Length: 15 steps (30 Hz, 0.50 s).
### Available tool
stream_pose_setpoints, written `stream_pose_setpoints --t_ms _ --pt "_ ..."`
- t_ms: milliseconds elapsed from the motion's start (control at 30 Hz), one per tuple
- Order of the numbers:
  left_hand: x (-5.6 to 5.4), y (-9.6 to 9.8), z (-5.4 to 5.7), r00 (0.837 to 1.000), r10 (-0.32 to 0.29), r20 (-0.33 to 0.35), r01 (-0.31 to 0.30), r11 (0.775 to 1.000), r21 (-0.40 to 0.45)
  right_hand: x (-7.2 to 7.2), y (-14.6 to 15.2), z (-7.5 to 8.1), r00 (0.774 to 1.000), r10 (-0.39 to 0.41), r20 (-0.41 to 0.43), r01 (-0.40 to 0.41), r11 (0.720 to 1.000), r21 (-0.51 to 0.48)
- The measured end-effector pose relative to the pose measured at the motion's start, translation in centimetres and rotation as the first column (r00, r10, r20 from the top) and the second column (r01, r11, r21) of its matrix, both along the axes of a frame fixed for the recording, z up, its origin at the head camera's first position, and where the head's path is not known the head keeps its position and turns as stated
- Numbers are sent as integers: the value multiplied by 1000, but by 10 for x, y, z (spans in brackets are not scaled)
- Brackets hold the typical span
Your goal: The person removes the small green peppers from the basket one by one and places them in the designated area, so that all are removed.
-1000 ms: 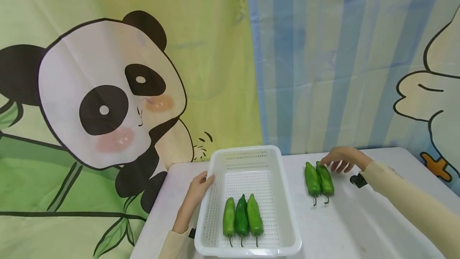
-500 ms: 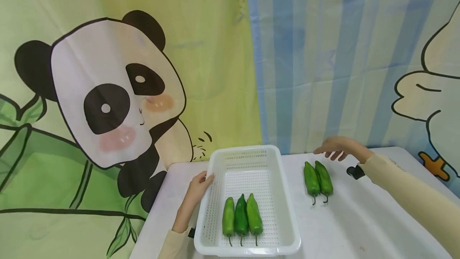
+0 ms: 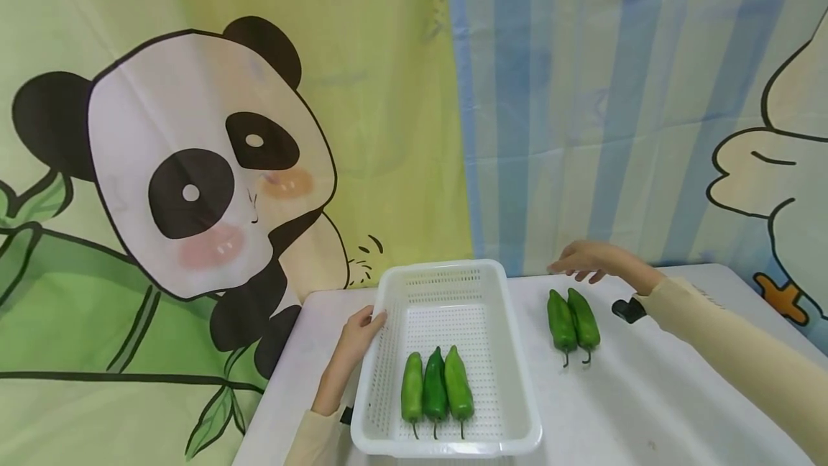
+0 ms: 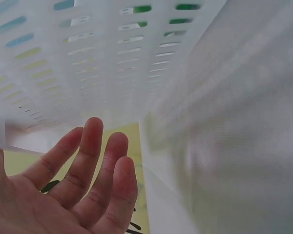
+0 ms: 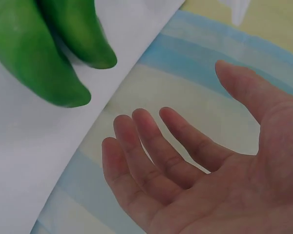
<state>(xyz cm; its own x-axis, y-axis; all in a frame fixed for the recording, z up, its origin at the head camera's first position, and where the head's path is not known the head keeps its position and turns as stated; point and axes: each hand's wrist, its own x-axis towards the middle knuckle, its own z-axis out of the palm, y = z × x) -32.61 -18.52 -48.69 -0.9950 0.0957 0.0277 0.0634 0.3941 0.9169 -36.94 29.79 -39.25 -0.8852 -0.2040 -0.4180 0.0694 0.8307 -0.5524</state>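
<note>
In the head view a white perforated plastic basket (image 3: 446, 447) stands before me with three green peppers inside: a light one (image 3: 412, 390), a darker one (image 3: 435, 387) and another light one (image 3: 458, 387). My left hand (image 3: 358, 336) holds its left side, thumb over the rim; the left wrist view shows the four fingers (image 4: 90, 146) along the outside, the thumb hidden. Right of the basket two green peppers (image 3: 562, 322) lie side by side, stems toward me. Just beyond their tips hovers my right hand (image 3: 590, 259), palm down, loose fingers parted, nothing held.
The white table (image 3: 582, 416) carries basket and peppers. A curtain printed with a panda (image 3: 213, 193) and blue stripes (image 3: 511, 128) hangs right behind the table's far edge. Dark wrist devices (image 3: 627, 310) show at the cuffs.
My right hand has lifted away from the two peppers on the table, then shifted a little left beyond their tips. The left hand, basket and peppers stay put.
</note>
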Motion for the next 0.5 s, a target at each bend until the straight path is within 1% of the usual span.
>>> stream_pose_setpoints --t_ms 67,133,167,233,267,300,367,500 --pt "3 1 7 1000 -16 5 16 1000 -13 0 -4 2 1000 7 -12 -7 1000 -9" --pt "4 1 10 1000 -13 7 13 1000 -15 0 -8 5 1000 18 -26 -18 1000 -21" --pt "2 1 6 1000 -8 4 8 1000 -17 0 -10 5 999 19 -31 -20 999 -31" --pt "-6 -1 -8 1000 10 1 -10 1000 -13 1 -14 7 999 22 -44 -24 999 -48" --pt "-8 -2 -13 1000 18 -2 -18 1000 -10 2 -15 8 998 25 -51 -28 998 -55" --pt "-8 -2 -15 1000 21 -4 -21 1000 -6 3 -17 8 998 26 -54 -29 997 -65" --pt "-8 -3 -17 1000 13 -3 -13 1000 -4 4 -22 10 998 27 -59 -32 996 -83" --pt "-7 -3 -16 1000 1 -12 -1 1000 0 6 -32 16 996 46 -71 -54 992 -111"
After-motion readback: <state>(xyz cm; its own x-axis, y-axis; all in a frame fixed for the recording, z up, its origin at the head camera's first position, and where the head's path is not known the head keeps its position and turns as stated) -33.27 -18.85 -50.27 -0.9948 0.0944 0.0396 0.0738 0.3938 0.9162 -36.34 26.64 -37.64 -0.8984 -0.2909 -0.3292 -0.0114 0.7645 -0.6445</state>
